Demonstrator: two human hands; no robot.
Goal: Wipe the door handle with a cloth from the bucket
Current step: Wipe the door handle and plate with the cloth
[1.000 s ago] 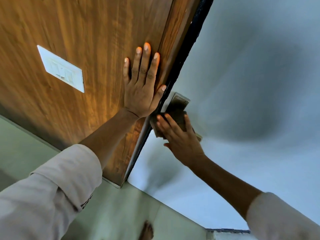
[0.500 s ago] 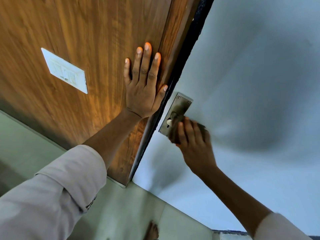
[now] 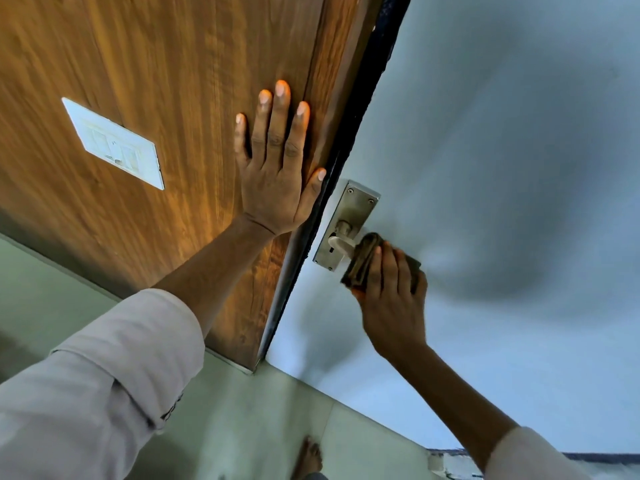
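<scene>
A metal door handle [image 3: 341, 241] on a steel backplate [image 3: 353, 209] sits on the pale grey door [image 3: 502, 168]. My right hand [image 3: 391, 296] grips a dark brown cloth [image 3: 363, 261] wrapped around the outer part of the lever, so only the lever's base near the plate shows. My left hand [image 3: 277, 168] lies flat with fingers spread on the wooden panel [image 3: 138, 64] left of the door edge. No bucket is in view.
A white switch plate [image 3: 114, 143] is set in the wooden panel. A black strip [image 3: 349, 140] runs between panel and door. Below is pale green floor [image 3: 242, 427] with a bare foot [image 3: 308, 459] on it.
My right hand with the cloth has slid from over the backplate outward and down along the lever, uncovering the plate and the lever's base. My left hand stays pressed on the wood.
</scene>
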